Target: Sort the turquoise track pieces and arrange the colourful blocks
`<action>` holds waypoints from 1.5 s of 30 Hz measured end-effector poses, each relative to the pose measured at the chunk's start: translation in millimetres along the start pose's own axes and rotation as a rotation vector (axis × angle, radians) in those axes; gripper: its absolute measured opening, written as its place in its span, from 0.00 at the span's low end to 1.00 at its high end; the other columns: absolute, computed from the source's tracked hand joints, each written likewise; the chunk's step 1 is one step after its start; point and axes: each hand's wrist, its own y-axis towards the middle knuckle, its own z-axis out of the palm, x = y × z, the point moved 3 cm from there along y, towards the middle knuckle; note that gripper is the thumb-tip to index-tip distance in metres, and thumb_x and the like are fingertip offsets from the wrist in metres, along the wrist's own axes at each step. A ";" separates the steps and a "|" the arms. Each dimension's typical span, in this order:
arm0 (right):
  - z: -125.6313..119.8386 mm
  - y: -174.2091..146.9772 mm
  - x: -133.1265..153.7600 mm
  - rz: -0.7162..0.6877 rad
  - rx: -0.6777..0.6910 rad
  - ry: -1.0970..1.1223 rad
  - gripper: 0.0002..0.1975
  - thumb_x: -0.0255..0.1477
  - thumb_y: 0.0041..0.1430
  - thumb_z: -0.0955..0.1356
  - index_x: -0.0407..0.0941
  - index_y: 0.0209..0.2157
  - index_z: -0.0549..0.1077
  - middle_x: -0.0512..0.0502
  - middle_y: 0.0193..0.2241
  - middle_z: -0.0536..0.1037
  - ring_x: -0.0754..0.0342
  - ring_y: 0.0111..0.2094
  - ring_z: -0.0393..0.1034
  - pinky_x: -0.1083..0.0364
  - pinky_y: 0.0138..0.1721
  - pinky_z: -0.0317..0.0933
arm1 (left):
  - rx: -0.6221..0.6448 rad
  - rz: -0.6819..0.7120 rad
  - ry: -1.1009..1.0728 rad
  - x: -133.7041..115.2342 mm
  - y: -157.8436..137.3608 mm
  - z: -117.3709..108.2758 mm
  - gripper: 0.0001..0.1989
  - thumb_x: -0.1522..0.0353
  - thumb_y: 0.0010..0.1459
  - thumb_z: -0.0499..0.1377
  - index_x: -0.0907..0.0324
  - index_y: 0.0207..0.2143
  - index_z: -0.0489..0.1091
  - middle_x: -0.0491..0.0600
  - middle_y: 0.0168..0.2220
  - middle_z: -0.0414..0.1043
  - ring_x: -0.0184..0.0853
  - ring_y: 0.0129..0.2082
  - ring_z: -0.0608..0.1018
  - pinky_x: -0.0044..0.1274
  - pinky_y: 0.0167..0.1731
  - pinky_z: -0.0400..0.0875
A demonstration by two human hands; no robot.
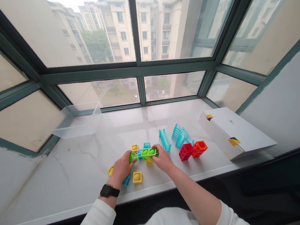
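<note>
My left hand (123, 167) is closed on a single green toy block (133, 157). Facing it, my right hand (163, 158) grips a longer green block piece (148, 153) that looks like joined blocks. A small gap separates the two green pieces. Below and around them on the sill lie yellow blocks, one of them a yellow cube (137, 177) nearest me, and blue blocks, such as the blue block (146, 145) just behind the green piece. Another blue block (126, 181) lies partly hidden by my left wrist.
Right of my hands stand a red block stack (186, 152) and an orange-red block stack (199, 148). Behind them lie clear blue track pieces (180, 135) and a straight track piece (165, 140). A white box (239, 129) sits far right, a transparent bin (81, 130) back left. Windows enclose the sill.
</note>
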 end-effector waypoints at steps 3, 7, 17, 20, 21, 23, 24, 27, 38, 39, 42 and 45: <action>0.3 -0.5 0.0 -0.004 -0.006 -0.012 0.18 0.25 0.51 0.68 0.48 0.46 0.71 0.45 0.45 0.79 0.48 0.45 0.75 0.50 0.45 0.71 | 0.045 -0.001 0.019 -3.0 -0.4 -3.6 0.23 0.56 0.66 0.61 0.50 0.61 0.65 0.53 0.47 0.81 0.47 0.47 0.83 0.31 0.43 0.72; -0.7 -3.3 1.7 -0.020 -0.012 -0.011 0.17 0.25 0.52 0.69 0.48 0.45 0.72 0.46 0.44 0.79 0.48 0.45 0.75 0.50 0.45 0.71 | -0.006 0.076 0.030 -5.8 -1.1 -5.6 0.21 0.58 0.64 0.63 0.47 0.58 0.71 0.52 0.58 0.74 0.43 0.45 0.82 0.29 0.41 0.72; -7.5 -44.4 -11.1 -0.022 0.030 0.064 0.19 0.24 0.53 0.70 0.50 0.48 0.73 0.47 0.46 0.79 0.48 0.46 0.76 0.49 0.47 0.71 | -0.115 0.108 0.018 2.3 -2.5 1.6 0.29 0.51 0.64 0.64 0.49 0.64 0.66 0.52 0.52 0.78 0.43 0.44 0.81 0.28 0.40 0.72; -3.2 -59.9 -24.7 -0.003 0.050 0.069 0.20 0.23 0.53 0.70 0.50 0.49 0.73 0.47 0.46 0.80 0.48 0.45 0.76 0.50 0.46 0.72 | -0.118 0.087 0.044 3.7 -3.1 2.0 0.20 0.50 0.66 0.61 0.52 0.51 0.73 0.49 0.43 0.81 0.43 0.43 0.82 0.28 0.39 0.70; -1.3 -63.8 -28.6 0.000 0.056 0.062 0.22 0.22 0.52 0.71 0.50 0.49 0.73 0.47 0.46 0.80 0.47 0.45 0.77 0.49 0.47 0.72 | -0.122 0.104 0.054 3.2 -3.5 2.1 0.18 0.50 0.67 0.60 0.53 0.47 0.75 0.49 0.42 0.81 0.42 0.43 0.82 0.27 0.39 0.70; 2.8 -69.3 -33.5 -0.018 0.076 0.035 0.25 0.19 0.51 0.70 0.50 0.52 0.73 0.46 0.49 0.79 0.46 0.48 0.76 0.48 0.50 0.72 | -0.139 0.162 0.061 1.5 -4.5 2.3 0.17 0.51 0.70 0.57 0.53 0.40 0.77 0.50 0.48 0.81 0.40 0.44 0.81 0.26 0.38 0.69; 4.7 -70.8 -34.3 -0.039 0.096 0.014 0.27 0.17 0.50 0.70 0.50 0.53 0.73 0.45 0.50 0.79 0.46 0.50 0.76 0.48 0.53 0.71 | -0.149 0.188 0.061 0.8 -5.0 2.4 0.19 0.51 0.70 0.56 0.53 0.37 0.78 0.50 0.52 0.79 0.39 0.43 0.81 0.26 0.37 0.68; 9.6 -72.0 -33.0 -0.094 0.193 -0.087 0.30 0.15 0.50 0.69 0.50 0.55 0.74 0.45 0.51 0.77 0.47 0.54 0.74 0.48 0.58 0.67 | -0.163 0.207 0.076 0.9 -5.0 4.0 0.25 0.51 0.72 0.52 0.54 0.31 0.80 0.49 0.56 0.77 0.35 0.37 0.81 0.27 0.32 0.66; 24.7 -70.8 -13.5 -0.105 0.318 -0.615 0.25 0.39 0.57 0.77 0.50 0.54 0.74 0.42 0.48 0.75 0.41 0.49 0.71 0.46 0.52 0.65 | -0.318 0.283 0.043 6.9 -5.6 6.3 0.17 0.52 0.69 0.58 0.55 0.44 0.77 0.50 0.33 0.79 0.42 0.36 0.80 0.30 0.37 0.69; 26.0 -71.1 -12.1 -0.110 0.312 -0.624 0.24 0.40 0.58 0.77 0.50 0.54 0.74 0.41 0.47 0.76 0.42 0.48 0.72 0.47 0.50 0.65 | -0.339 0.292 0.028 5.6 -6.7 3.6 0.16 0.54 0.71 0.57 0.55 0.43 0.77 0.50 0.33 0.79 0.41 0.36 0.80 0.30 0.38 0.69; 28.5 -72.1 -11.6 -0.131 0.298 -0.644 0.19 0.39 0.61 0.74 0.50 0.52 0.75 0.43 0.45 0.76 0.43 0.46 0.72 0.49 0.47 0.64 | -0.420 0.335 -0.032 2.0 -9.6 -6.1 0.11 0.64 0.72 0.54 0.54 0.43 0.76 0.50 0.36 0.78 0.41 0.39 0.79 0.31 0.43 0.71; 29.5 -73.4 -15.7 -0.142 0.282 -0.662 0.13 0.37 0.63 0.72 0.50 0.48 0.77 0.44 0.43 0.76 0.45 0.45 0.72 0.50 0.46 0.63 | -0.506 0.342 -0.078 3.5 -9.7 -12.5 0.11 0.71 0.66 0.55 0.54 0.45 0.76 0.51 0.40 0.77 0.43 0.42 0.78 0.33 0.47 0.73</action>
